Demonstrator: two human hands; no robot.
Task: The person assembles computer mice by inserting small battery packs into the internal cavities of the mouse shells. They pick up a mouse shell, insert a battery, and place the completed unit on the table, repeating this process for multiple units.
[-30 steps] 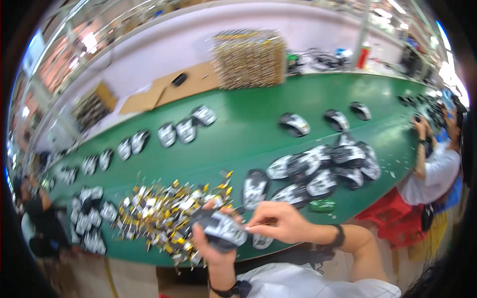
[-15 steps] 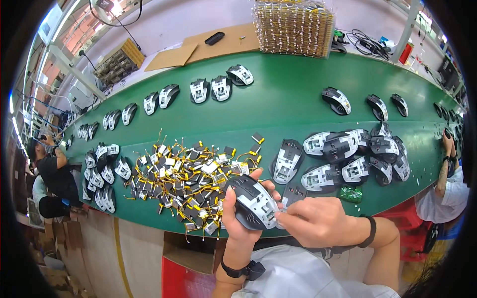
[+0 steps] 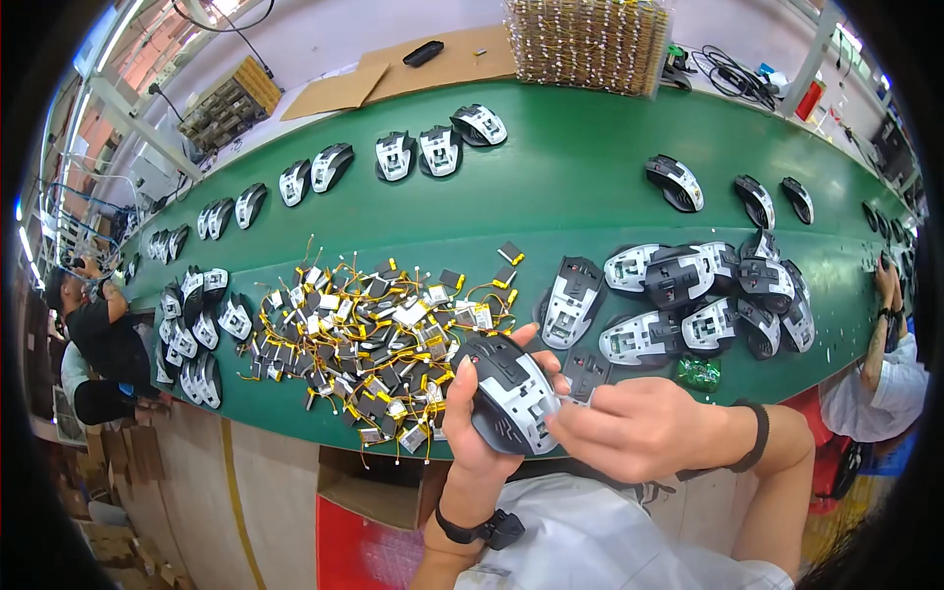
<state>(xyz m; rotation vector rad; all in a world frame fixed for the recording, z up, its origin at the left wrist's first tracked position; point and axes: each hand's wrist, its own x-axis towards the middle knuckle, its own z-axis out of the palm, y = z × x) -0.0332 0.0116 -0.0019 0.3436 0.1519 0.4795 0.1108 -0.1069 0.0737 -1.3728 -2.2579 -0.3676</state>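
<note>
My left hand [image 3: 480,433] is wrapped round a computer mouse body [image 3: 506,388], black and white with open slots on its face. It is held tilted above the table's near edge. My right hand [image 3: 639,428] is closed in a pinch at the mouse's lower right side; a small pale bit shows at its fingertips, too small to name. Just beyond the hands lie a dark grey mouse part [image 3: 587,369], partly hidden, and another mouse body [image 3: 572,300]. To the left spreads a heap of small battery packs [image 3: 369,344] with yellow tape and thin wires.
Mouse bodies [image 3: 678,277] pile up at the right beside a green shiny packet [image 3: 697,374]. Another cluster [image 3: 192,329] lies left. Several mice [image 3: 395,155] line the far green table [image 3: 580,147]. Co-workers [image 3: 875,364] sit at the table's right and left ends.
My right hand has shifted slightly right, its pinch still close to the mouse. My left hand keeps its hold on the mouse. The whole view has tilted a little.
</note>
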